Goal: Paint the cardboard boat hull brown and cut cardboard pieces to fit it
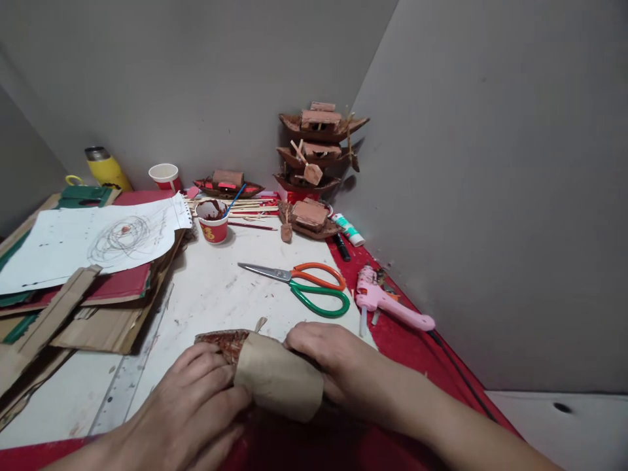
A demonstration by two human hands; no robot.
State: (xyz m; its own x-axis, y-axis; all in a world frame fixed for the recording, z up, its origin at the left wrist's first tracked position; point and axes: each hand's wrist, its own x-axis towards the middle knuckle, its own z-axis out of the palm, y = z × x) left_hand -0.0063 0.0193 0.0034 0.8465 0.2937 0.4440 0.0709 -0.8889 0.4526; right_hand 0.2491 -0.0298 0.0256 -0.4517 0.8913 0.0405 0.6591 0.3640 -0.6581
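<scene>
A small brown boat (pixel 223 341) lies at the near edge of the white work sheet, with a curved piece of tan cardboard (pixel 279 379) over its middle. My left hand (pixel 191 399) is closed around the boat's left end, fingers against the cardboard's left edge. At the right end, my right hand (pixel 338 360) grips the boat, its fingertips partly hidden behind the cardboard. Orange and green handled scissors (pixel 294 281) rest beyond the hands.
Cardboard and a drawn-on paper (pixel 98 242) are piled at left beside a clear ruler (pixel 118 392). A pink glue gun (pixel 392 307) lies at right. Behind stand a paint cup (pixel 213 229), sticks, finished boats (pixel 321 124), a white cup (pixel 165 176) and a yellow bottle (pixel 106 171).
</scene>
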